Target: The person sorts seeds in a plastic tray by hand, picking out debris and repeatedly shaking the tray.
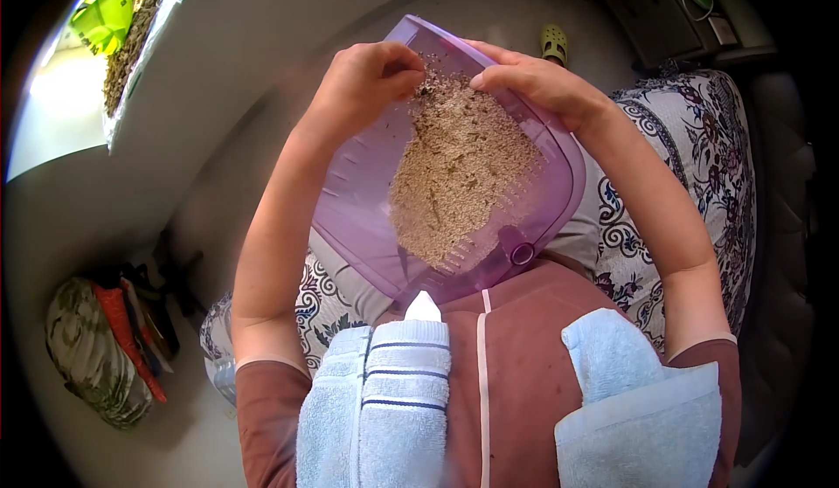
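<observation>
A translucent purple plastic tray (360, 208), scoop-shaped and with a round stub on its near edge, rests tilted across the lap. Inside it lies a heap of small beige grains (472, 165) with dark bits mixed in, mostly toward the far end. My left hand (374, 76) is closed in a pinch over the far left part of the heap; whatever is between its fingertips is too small to make out. On the far right rim, my right hand (540, 84) grips the tray, its thumb inside and its other fingers partly hidden behind the wall.
Light blue towels (406, 383) hang over the brown shirt. Patterned cloth (690, 138) covers the seat. At upper left, a bright green container (107, 12) stands near a dark heap (135, 51) on a ledge. A bag (92, 353) sits on the floor, lower left; a green clog (554, 44) lies beyond.
</observation>
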{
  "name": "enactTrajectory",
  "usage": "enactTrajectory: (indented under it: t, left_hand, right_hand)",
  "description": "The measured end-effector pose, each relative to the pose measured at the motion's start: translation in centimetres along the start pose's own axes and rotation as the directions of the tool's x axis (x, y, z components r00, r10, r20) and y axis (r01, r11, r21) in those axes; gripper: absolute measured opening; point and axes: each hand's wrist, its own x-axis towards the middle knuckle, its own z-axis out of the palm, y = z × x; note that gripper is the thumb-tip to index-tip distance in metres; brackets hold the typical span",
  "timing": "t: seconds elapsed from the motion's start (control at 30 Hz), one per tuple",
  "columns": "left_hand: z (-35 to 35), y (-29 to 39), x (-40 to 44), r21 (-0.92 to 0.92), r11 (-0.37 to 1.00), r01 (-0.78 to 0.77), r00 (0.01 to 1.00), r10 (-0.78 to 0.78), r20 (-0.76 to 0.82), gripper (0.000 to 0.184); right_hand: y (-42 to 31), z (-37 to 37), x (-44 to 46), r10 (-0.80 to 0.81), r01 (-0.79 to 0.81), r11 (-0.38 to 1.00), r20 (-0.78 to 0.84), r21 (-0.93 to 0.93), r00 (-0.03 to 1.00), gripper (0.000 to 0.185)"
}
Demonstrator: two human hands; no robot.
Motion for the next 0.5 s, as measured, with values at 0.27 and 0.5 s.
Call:
enactTrajectory:
  t: [0.27,0.5]
  left_hand:
    - [-4.4,-2.4,-0.9,0.758,0.652,0.001,0.687,0.55,-0.474,0.013]
    - [0.6,-1.2,-2.3,0.485,0.809,-0.332,0.915,0.4,-0.042,0.014]
  right_hand:
    - [0.0,0.3,-0.1,-0.011,0.011,0.999,0.01,0.033,1.0,0.062]
    - [0.2,0.1,0.3,0.006,-0.007,0.999,0.046,0.037,0.999,0.061]
